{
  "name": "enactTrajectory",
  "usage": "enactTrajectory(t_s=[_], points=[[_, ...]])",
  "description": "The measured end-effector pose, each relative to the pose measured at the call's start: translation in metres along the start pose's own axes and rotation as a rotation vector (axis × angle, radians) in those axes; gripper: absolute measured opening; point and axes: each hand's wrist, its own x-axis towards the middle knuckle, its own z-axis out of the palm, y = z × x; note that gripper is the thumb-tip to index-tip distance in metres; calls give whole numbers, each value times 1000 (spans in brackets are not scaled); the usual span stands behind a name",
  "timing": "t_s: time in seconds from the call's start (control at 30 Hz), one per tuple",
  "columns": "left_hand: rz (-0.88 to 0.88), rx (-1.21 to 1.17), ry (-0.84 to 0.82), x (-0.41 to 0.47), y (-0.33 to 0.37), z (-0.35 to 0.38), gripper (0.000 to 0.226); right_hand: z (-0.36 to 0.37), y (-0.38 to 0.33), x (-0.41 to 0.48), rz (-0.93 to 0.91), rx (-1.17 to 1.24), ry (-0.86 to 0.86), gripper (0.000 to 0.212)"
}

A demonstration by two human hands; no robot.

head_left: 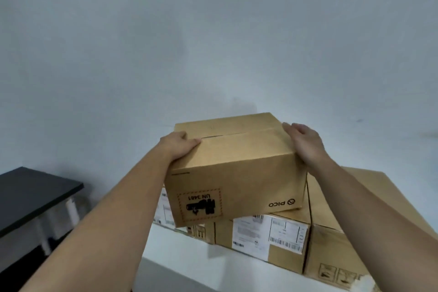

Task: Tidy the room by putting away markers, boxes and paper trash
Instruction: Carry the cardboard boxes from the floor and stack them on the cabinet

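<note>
A brown cardboard box (239, 168) with upside-down "PICO" and "UN 3481" print is held between both hands, tilted slightly, over other boxes. My left hand (180, 146) grips its upper left edge. My right hand (305, 143) presses on its upper right corner. Its bottom rests on or just above a labelled box (265, 234) below; I cannot tell if they touch.
Several cardboard boxes stand on a white shelf (189, 253) against the pale wall; a larger box (350, 227) is at the right. A black-topped table (30, 194) with white legs stands at the lower left.
</note>
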Motion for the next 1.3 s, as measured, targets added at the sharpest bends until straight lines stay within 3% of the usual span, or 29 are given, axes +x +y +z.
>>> enactTrajectory(t_s=[0.07, 0.13, 0.27, 0.43, 0.53, 0.6, 0.73, 0.9, 1.0, 1.13, 1.2, 1.3], points=[[-19, 91, -15, 8, 2, -4, 77, 16, 2, 4, -121, -166, 367, 43], [-25, 106, -5, 14, 7, -6, 74, 40, 7, -2, -198, -277, 502, 40], [8, 271, 110, 19, 15, -4, 55, 89, 14, -14, -192, -388, 184, 62], [48, 427, 308, 24, 10, -17, 48, 104, -9, -22, -47, -316, -283, 89], [47, 440, 387, 31, -3, -28, 53, 102, -25, -29, -4, -274, -446, 102], [31, 358, 347, 42, -22, -25, 58, 106, -30, -39, -44, -272, -513, 112], [14, 152, 253, 60, -52, -11, 57, 122, -24, -45, -155, -299, -537, 108], [33, 255, 204, 81, -46, -9, 71, 127, -13, -7, -182, -221, -465, 74], [80, 297, 163, 93, -48, -7, 78, 130, -6, 6, -189, -126, -449, 78], [72, 360, 223, 98, -49, 0, 79, 140, 9, 13, -200, -96, -418, 60], [76, 368, 247, 98, -49, 1, 79, 141, 7, 10, -205, -96, -394, 67], [63, 352, 228, 98, -51, -1, 79, 141, 1, 7, -211, -128, -407, 98]])
